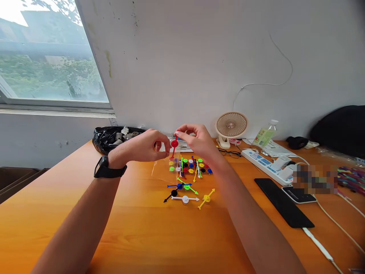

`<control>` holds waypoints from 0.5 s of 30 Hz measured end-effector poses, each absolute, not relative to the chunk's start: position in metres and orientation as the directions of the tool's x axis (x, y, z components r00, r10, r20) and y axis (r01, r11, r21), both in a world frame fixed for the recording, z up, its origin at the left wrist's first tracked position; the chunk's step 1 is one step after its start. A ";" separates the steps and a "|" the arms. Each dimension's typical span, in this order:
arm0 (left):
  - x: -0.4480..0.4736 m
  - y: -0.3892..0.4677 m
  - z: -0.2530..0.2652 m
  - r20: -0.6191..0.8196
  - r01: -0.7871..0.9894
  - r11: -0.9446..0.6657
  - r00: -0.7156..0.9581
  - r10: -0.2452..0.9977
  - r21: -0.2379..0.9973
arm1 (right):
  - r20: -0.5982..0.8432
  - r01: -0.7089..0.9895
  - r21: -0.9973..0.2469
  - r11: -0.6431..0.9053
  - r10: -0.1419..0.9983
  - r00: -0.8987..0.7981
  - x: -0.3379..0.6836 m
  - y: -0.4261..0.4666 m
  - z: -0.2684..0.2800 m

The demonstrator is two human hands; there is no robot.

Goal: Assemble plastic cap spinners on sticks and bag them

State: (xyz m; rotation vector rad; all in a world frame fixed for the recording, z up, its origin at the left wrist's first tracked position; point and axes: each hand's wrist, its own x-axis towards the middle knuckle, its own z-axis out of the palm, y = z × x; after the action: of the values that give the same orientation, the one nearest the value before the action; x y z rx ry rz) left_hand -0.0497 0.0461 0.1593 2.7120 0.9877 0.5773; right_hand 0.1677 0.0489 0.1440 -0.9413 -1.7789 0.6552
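Above the table, a red arrow spinner (174, 144) with a round hub is held up almost vertically. My right hand (196, 139) pinches the upper end of its arrow between thumb and finger. From the left, my left hand (149, 146), with a black watch on its wrist, has curled fingers closed at the hub's edge. Below lie assembled arrow spinners: a white one (185, 199), a yellow one (207, 198), a black one (174, 193), a blue one (179, 186) and a green one (187, 187). Behind them are loose coloured round bases (191, 171) and a pile of arrows (196, 171).
A black plastic bag (99, 139) holding odds and ends stands at the back left. Towards the right are a small fan (231, 125), glasses (232, 153), a bottle (266, 133), a power strip (265, 165), a black phone-like slab (283, 201) and cables.
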 end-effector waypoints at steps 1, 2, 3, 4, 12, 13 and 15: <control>-0.050 0.047 0.159 0.295 0.570 -0.759 0.701 0.649 0.316 | 0.481 0.272 -0.807 0.524 0.851 -0.210 0.167 0.050 0.143; -0.050 0.047 0.159 0.297 0.564 -0.761 0.703 0.646 0.320 | 0.457 0.256 -0.827 0.500 0.864 -0.213 0.166 0.050 0.142; -0.050 0.047 0.158 0.301 0.559 -0.764 0.705 0.643 0.322 | 0.440 0.259 -0.833 0.489 0.869 -0.225 0.165 0.050 0.141; -0.050 0.047 0.158 0.306 0.555 -0.766 0.705 0.640 0.323 | 0.433 0.284 -0.824 0.491 0.868 -0.243 0.165 0.049 0.141; -0.052 0.044 0.162 0.309 0.596 -0.741 0.674 0.671 0.310 | 0.342 0.539 -0.642 0.545 0.833 -0.435 0.179 0.043 0.143; -0.053 0.044 0.162 0.313 0.600 -0.741 0.672 0.671 0.302 | 0.297 0.552 -0.639 0.535 0.834 -0.464 0.182 0.043 0.144; -0.053 0.044 0.162 0.328 0.595 -0.750 0.675 0.661 0.288 | 0.191 0.559 -0.652 0.511 0.825 -0.532 0.188 0.044 0.146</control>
State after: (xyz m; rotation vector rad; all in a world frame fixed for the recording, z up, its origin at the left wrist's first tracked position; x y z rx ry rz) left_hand -0.0526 0.0439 0.1618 2.7291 1.0309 0.6281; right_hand 0.1884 0.0437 0.1465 -1.1322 -2.2704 0.7297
